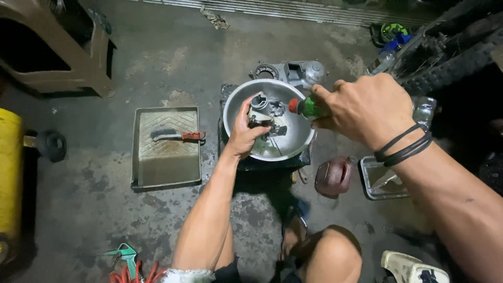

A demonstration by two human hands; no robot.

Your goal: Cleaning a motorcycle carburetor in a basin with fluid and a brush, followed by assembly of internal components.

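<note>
Landmark: the metal bowl (pixel 293 137), set on a dark stand on the concrete floor (pixel 173 63).

1. Knee (pixel 332 254), bare, nearest the camera, below the bowl.
2. Air gun (pixel 124 255), green, with red coiled hose (pixel 137 273), low and well left of the bowl.
3. Shoe (pixel 411 268), white, low and right of the bowl.
4. Left hand (pixel 245 131), clenched round a grey metal part (pixel 260 111), a small engine casting; the part is held inside the bowl, over its left half, above a shallow pool of liquid.
5. Right hand (pixel 367 107), black bands on the wrist, grasping a green bottle (pixel 309 107) with a red cap; the bottle lies tilted sideways, its cap end over the bowl and just beside the part.
6. Tray (pixel 166 170), shallow, metal, left of the bowl; a brush (pixel 175 136) with a red handle lies across it, and liquid sits in its near end.
7. Red cover (pixel 332 177), just right of and below the bowl.
8. Clear tub (pixel 385 181), square, farther right of the bowl, partly under the right forearm.
9. Engine cover (pixel 291 71), grey, touching the far rim of the bowl.
10. Yellow drum (pixel 9 178), far left of the bowl.
11. Brown stool (pixel 78 52), far left, beyond the tray.
12. Tyre (pixel 461 57), far right, beyond the bowl.
</note>
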